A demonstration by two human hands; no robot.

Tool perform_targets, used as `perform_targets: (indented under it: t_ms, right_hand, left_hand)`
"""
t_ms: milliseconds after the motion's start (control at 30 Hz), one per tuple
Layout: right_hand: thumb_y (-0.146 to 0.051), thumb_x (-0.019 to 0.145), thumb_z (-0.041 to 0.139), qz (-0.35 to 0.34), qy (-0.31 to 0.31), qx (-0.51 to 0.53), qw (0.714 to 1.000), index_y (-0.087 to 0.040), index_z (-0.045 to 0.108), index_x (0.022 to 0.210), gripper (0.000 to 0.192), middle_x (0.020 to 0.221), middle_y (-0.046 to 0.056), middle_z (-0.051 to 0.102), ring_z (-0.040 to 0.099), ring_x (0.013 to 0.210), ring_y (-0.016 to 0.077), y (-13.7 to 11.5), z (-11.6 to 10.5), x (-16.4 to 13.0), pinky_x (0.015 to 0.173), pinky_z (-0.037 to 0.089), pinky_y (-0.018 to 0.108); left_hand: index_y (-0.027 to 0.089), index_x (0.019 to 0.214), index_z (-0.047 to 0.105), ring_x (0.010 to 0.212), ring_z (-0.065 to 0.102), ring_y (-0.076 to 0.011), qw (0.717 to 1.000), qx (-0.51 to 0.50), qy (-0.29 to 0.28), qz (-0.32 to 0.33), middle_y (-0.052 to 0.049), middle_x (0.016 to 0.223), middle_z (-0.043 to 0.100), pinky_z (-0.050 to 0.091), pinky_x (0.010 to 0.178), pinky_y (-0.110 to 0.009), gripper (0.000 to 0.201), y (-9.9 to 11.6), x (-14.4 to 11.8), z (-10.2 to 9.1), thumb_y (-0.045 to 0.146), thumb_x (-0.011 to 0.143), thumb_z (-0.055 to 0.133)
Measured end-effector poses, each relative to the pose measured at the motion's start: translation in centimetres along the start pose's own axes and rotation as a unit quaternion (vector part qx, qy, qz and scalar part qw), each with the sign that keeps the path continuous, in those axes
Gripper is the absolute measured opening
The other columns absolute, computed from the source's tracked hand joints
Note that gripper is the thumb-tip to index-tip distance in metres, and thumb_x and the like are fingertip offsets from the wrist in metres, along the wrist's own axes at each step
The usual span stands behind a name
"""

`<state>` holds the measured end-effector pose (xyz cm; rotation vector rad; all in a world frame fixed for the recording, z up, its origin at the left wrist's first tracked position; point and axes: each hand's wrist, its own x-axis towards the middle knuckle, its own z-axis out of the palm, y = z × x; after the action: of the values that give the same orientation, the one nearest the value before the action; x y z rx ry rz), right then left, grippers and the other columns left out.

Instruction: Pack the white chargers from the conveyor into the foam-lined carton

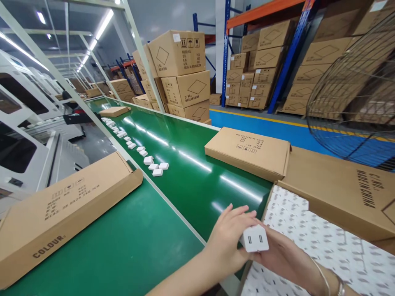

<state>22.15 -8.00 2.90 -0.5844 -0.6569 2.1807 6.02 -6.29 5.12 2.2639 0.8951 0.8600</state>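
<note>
Near the bottom right, a white two-port USB charger (255, 239) is held with its port face turned towards me. My left hand (226, 234) grips it from the left, fingers closed over its top and side. On the other side, my right hand (279, 248) is closed against it, its fingers partly hidden behind the charger. Directly beside and under my right wrist is an open carton (275, 183) packed with rows of small white pieces (311, 242) bearing grey marks. More white chargers (157, 172) lie in a loose line along the green conveyor belt (191, 185).
A flat carton (247, 152) straddles the belt's right edge. Another long carton (68, 213) lies on the green side table (132, 250) at left. Stacked cartons (185, 86) stand beyond the belt. A wire-guarded fan (354, 90) is at right, before the racks.
</note>
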Motion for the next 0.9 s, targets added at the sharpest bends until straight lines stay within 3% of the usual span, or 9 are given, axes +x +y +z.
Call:
perform_targets:
  t_ms: [133, 333, 433, 500, 567, 633, 733, 800, 900]
  right_hand:
    - [-0.033, 0.090, 0.040, 0.027, -0.021, 0.069, 0.997, -0.034, 0.062, 0.103, 0.026, 0.099, -0.001, 0.061, 0.054, 0.094, 0.0150, -0.5, 0.3, -0.7, 0.084, 0.043, 0.029]
    - [-0.034, 0.075, 0.061, 0.019, -0.046, -0.005, 0.999, -0.032, 0.049, 0.119, 0.046, 0.112, 0.004, 0.056, 0.050, 0.103, 0.0192, -1.3, 1.3, -1.2, 0.088, 0.037, 0.033]
    - [-0.040, 0.072, 0.063, 0.032, -0.002, -0.090, 0.995, -0.029, 0.056, 0.103, 0.034, 0.098, 0.003, 0.058, 0.055, 0.090, 0.0184, -2.7, 1.7, -1.9, 0.080, 0.040, 0.031]
    - [-0.042, 0.072, 0.062, 0.022, 0.094, -0.196, 0.976, -0.028, 0.059, 0.091, 0.024, 0.089, 0.003, 0.057, 0.054, 0.084, 0.0181, -4.6, 0.8, -3.0, 0.075, 0.042, 0.030]
    - [-0.046, 0.071, 0.062, -0.023, 0.240, -0.307, 0.921, -0.029, 0.058, 0.088, 0.024, 0.089, 0.003, 0.056, 0.053, 0.085, 0.0190, -7.0, -1.4, -4.5, 0.074, 0.042, 0.030]
    - [-0.050, 0.069, 0.060, -0.073, 0.389, -0.410, 0.822, -0.029, 0.057, 0.088, 0.028, 0.090, 0.005, 0.055, 0.053, 0.084, 0.0210, -9.4, -4.6, -6.1, 0.074, 0.043, 0.033]
    - [-0.050, 0.065, 0.059, -0.060, 0.540, -0.596, 0.592, -0.028, 0.056, 0.078, 0.026, 0.080, 0.010, 0.059, 0.055, 0.070, 0.0237, -11.9, -9.4, -8.0, 0.063, 0.039, 0.039]
    - [-0.048, 0.063, 0.059, -0.005, 0.574, -0.668, 0.473, -0.028, 0.050, 0.066, 0.022, 0.069, 0.012, 0.060, 0.054, 0.060, 0.0247, -12.4, -11.7, -8.4, 0.057, 0.035, 0.040]
    - [-0.048, 0.061, 0.060, 0.039, 0.572, -0.700, 0.425, -0.030, 0.039, 0.056, 0.028, 0.054, 0.011, 0.055, 0.050, 0.045, 0.0227, -12.0, -14.2, -8.3, 0.049, 0.030, 0.037]
  left_hand:
    - [0.024, 0.110, 0.050, 0.122, 0.041, -0.0216, 1.000, -0.025, -0.009, -0.007, -0.005, 0.124, 0.053, 0.022, 0.107, -0.046, 0.042, 0.0, -0.6, 0.0, 0.018, 0.069, 0.059]
    - [0.026, 0.106, 0.054, 0.125, 0.036, -0.0240, 0.984, -0.168, 0.031, -0.058, -0.005, 0.125, 0.052, 0.034, 0.102, -0.041, 0.046, 0.9, -1.2, 0.2, 0.033, 0.064, 0.071]
    - [0.029, 0.130, 0.034, 0.131, 0.024, -0.0252, 0.989, -0.133, -0.011, -0.062, -0.005, 0.143, 0.027, 0.028, 0.106, -0.044, 0.071, 0.5, -2.0, 0.3, 0.026, 0.067, 0.067]
    - [0.032, 0.138, 0.014, 0.133, 0.017, -0.0237, 0.994, -0.071, -0.052, -0.068, -0.003, 0.147, 0.015, 0.019, 0.109, -0.046, 0.079, -0.6, -2.7, -0.5, 0.019, 0.073, 0.057]
    - [0.033, 0.138, 0.013, 0.132, 0.022, -0.0206, 0.993, -0.025, -0.036, -0.110, -0.002, 0.145, 0.023, 0.018, 0.109, -0.044, 0.067, -2.4, -3.3, -1.9, 0.017, 0.080, 0.043]
    - [0.030, 0.136, 0.017, 0.125, 0.036, -0.0188, 0.980, -0.018, 0.041, -0.193, -0.005, 0.135, 0.040, 0.027, 0.105, -0.042, 0.054, -4.6, -3.9, -3.7, 0.021, 0.085, 0.034]
    - [0.024, 0.136, 0.016, 0.112, 0.049, -0.0204, 0.945, -0.019, 0.143, -0.294, -0.008, 0.119, 0.054, 0.042, 0.089, -0.037, 0.054, -8.0, -4.6, -6.4, 0.033, 0.086, 0.034]
    - [0.023, 0.134, 0.020, 0.110, 0.050, -0.0219, 0.933, -0.003, 0.146, -0.328, -0.009, 0.117, 0.055, 0.046, 0.076, -0.032, 0.055, -10.0, -5.0, -7.7, 0.038, 0.084, 0.037]
    - [0.021, 0.126, 0.033, 0.106, 0.052, -0.0225, 0.925, 0.022, 0.128, -0.358, -0.010, 0.116, 0.055, 0.046, 0.070, -0.031, 0.049, -12.0, -5.5, -9.2, 0.038, 0.081, 0.039]
